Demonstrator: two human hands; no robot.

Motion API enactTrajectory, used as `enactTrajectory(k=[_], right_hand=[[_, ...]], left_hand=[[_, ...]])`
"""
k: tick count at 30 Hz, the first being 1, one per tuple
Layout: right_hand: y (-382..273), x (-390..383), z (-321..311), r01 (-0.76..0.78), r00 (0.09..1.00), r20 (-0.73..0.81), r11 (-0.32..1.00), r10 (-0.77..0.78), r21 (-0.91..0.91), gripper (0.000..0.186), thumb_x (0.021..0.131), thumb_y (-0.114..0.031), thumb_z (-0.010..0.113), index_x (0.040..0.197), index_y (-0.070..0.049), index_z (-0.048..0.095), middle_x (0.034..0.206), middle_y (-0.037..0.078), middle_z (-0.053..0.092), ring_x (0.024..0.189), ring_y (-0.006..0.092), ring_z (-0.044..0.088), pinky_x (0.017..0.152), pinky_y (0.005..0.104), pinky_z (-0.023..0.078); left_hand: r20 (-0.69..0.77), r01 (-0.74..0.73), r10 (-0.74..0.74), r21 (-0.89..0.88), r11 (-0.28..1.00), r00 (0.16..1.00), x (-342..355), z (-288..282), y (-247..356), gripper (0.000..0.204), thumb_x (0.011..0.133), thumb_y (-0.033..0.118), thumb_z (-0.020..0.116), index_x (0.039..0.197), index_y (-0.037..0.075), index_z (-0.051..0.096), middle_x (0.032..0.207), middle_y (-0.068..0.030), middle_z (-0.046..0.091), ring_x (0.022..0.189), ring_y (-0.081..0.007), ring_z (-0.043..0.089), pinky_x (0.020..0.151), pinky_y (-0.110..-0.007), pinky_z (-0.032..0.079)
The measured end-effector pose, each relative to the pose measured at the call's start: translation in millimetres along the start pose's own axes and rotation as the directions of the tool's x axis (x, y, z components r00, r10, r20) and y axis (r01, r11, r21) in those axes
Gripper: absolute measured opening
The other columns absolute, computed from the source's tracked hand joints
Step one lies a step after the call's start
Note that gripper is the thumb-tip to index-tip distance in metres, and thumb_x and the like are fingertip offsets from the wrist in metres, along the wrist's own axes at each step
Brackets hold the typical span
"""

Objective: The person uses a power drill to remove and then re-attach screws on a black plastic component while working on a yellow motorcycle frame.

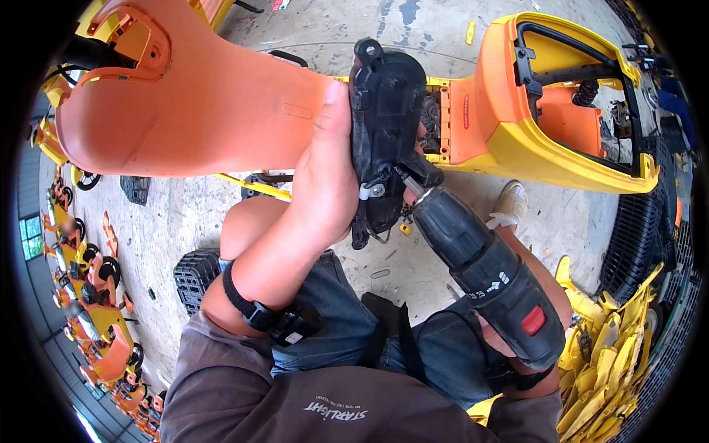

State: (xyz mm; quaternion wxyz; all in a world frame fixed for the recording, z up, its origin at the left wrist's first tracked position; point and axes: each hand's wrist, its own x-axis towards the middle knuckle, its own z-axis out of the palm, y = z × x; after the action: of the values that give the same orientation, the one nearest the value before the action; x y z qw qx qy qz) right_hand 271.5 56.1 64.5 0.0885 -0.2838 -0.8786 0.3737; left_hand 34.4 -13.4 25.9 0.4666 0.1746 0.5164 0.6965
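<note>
Left grip: wrapped around the edge of a black plastic housing, thumb along its near face. Right grip: closed about a black power drill, mostly hidden behind it. The drill lies at 5 o'clock from the housing, its bit pointing toward 11 and appearing to meet the housing's lower part. Outward: orange panel at 9 o'clock; yellow-and-orange body section at 3; heaped yellow parts at 5; parked orange vehicles at 8.
</note>
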Motion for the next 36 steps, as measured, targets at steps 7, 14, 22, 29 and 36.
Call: enactTrajectory(k=[7,14,22,29,36], right_hand=[[12.8,-11.4,-8.0,-0.003,0.999,0.042,0.991,-0.003,0.134,0.049,0.066,-0.016,0.080,0.112,-0.006,0.066,0.080,0.008,0.068,0.073,0.0221,0.067,0.069,0.0311,0.051],[19.4,-19.4,-1.3,-0.030,0.999,0.049,0.980,0.020,0.197,0.042,0.080,-0.014,0.075,0.116,0.003,0.062,0.092,0.007,0.070,0.080,0.0164,0.067,0.072,0.0279,0.052],[5.2,-5.1,-7.0,0.058,0.996,0.046,0.964,-0.073,0.259,0.037,0.087,-0.013,0.069,0.119,0.004,0.061,0.093,0.008,0.070,0.081,0.0142,0.066,0.074,0.0256,0.052],[9.7,-10.6,-6.6,0.052,0.998,0.007,0.979,-0.055,0.199,0.040,0.079,-0.008,0.074,0.116,0.003,0.063,0.093,0.008,0.069,0.080,0.0148,0.066,0.073,0.0269,0.051],[26.4,-16.2,-5.1,0.098,0.994,0.016,0.966,-0.105,0.238,0.042,0.077,-0.011,0.075,0.115,0.004,0.063,0.094,0.008,0.069,0.079,0.0158,0.066,0.070,0.0274,0.052]], left_hand=[[0.058,0.007,-0.012,0.086,0.996,0.998,-2.3,0.6,3.6,0.072,0.099,0.061,0.021,0.112,-0.001,0.056,0.090,-0.0121,0.064,0.075,-0.0170,0.065,0.069,-0.030,0.055],[0.095,0.016,-0.028,0.130,0.991,0.995,-3.5,-1.5,2.6,0.069,0.099,0.060,0.024,0.115,0.000,0.055,0.093,-0.0116,0.064,0.079,-0.0163,0.065,0.071,-0.030,0.055],[0.078,0.001,-0.015,0.176,0.984,0.997,-2.7,-3.7,1.9,0.066,0.100,0.058,0.026,0.115,0.001,0.055,0.092,-0.0111,0.064,0.079,-0.0152,0.065,0.070,-0.028,0.055],[0.075,0.050,-0.056,0.068,0.996,0.996,-2.6,-3.1,1.7,0.065,0.100,0.057,0.028,0.115,0.000,0.055,0.091,-0.0120,0.064,0.076,-0.0170,0.065,0.069,-0.030,0.056],[0.077,0.062,-0.064,0.038,0.997,0.995,-0.9,-1.9,0.9,0.067,0.099,0.058,0.029,0.115,-0.001,0.056,0.092,-0.0135,0.064,0.078,-0.0189,0.065,0.070,-0.031,0.057]])
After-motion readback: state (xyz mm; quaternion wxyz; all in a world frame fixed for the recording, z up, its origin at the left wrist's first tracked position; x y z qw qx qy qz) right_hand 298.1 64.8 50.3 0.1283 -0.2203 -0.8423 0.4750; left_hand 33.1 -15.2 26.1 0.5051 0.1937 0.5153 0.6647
